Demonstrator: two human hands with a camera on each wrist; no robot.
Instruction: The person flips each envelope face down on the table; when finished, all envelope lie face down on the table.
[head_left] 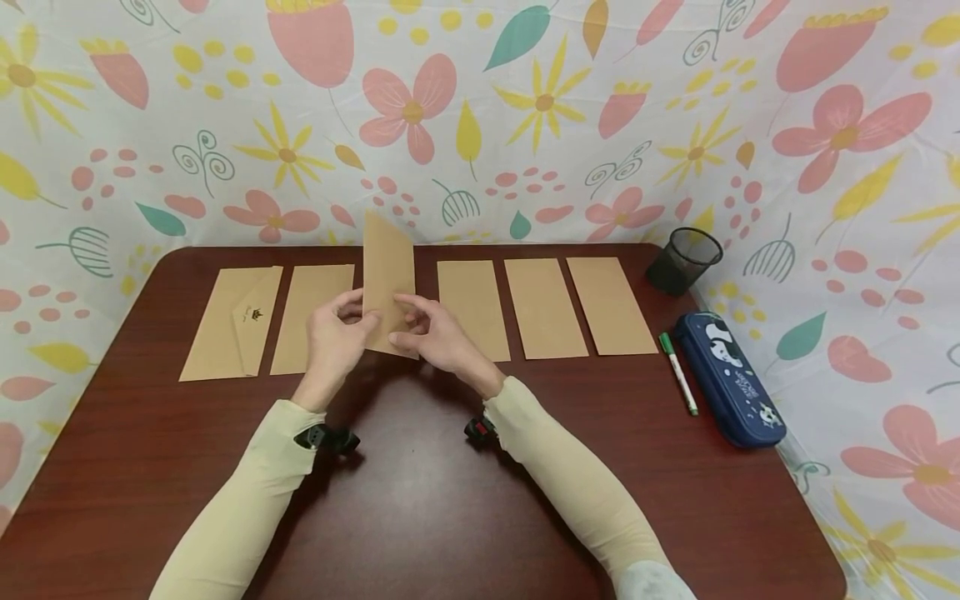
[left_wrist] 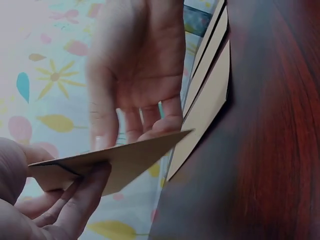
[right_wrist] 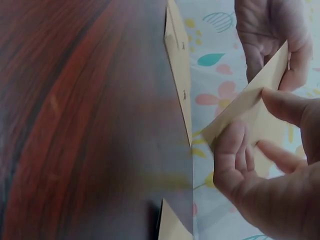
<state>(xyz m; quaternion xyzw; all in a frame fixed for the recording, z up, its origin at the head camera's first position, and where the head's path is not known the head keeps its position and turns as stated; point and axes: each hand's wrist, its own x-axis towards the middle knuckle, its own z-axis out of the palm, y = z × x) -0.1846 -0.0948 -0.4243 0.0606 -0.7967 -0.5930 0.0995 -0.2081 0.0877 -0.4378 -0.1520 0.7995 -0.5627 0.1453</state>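
A brown paper envelope (head_left: 390, 267) stands upright off the table in front of me. My left hand (head_left: 335, 337) pinches its lower left side, with several fingers against the paper in the left wrist view. On the other side, my right hand (head_left: 442, 337) holds the lower right part. Its forefinger and thumb lie on the near face, and the other fingers are curled and partly hidden. A dark slanting line (left_wrist: 67, 168) runs over the envelope near the left fingers.
Left of my hands lie an envelope (head_left: 217, 325) with a crown-printed flap and a plain envelope (head_left: 296, 312). Three more envelopes (head_left: 546, 308) lie to the right. Beyond them are a green-capped marker (head_left: 679, 375), a blue pencil case (head_left: 727, 379) and a black mesh cup (head_left: 684, 260).
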